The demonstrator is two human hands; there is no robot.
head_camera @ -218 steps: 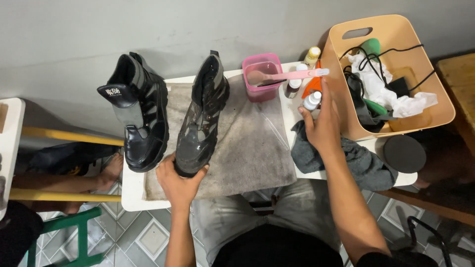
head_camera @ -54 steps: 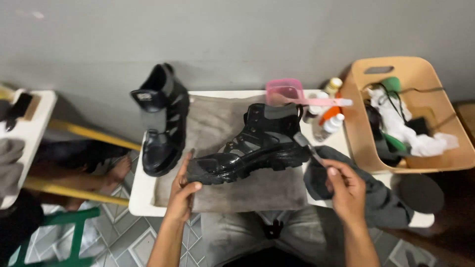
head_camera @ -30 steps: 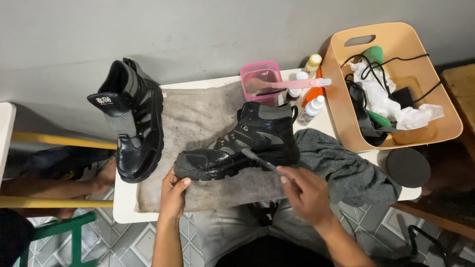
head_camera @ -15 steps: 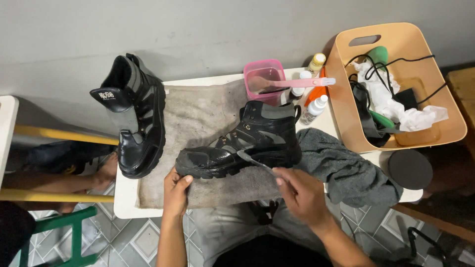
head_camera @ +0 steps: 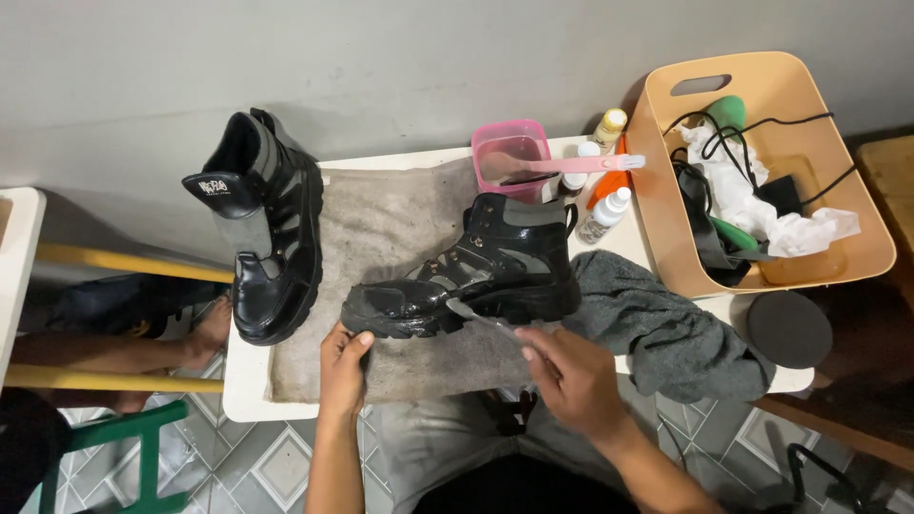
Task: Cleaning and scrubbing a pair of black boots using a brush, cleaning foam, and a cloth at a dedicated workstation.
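A black boot (head_camera: 476,276) lies on its side on a grey towel (head_camera: 390,238) that covers a small white table (head_camera: 248,381). My left hand (head_camera: 341,366) grips the boot's toe from below. My right hand (head_camera: 571,376) holds a thin grey brush (head_camera: 481,319) whose head rests against the boot's sole edge. The second black boot (head_camera: 267,238) lies at the towel's left side, its opening toward the wall.
A pink cup with a pink toothbrush (head_camera: 519,157) and small bottles (head_camera: 605,205) stand at the table's back. A dark grey cloth (head_camera: 666,328) lies to the right. A tan basket (head_camera: 762,171) holds laces, rags and cloths. A black round lid (head_camera: 788,328) sits beside it.
The boot went from held upright to lying on its side on the towel. My right hand left the bottles, took up the thin brush and brought it to the sole.
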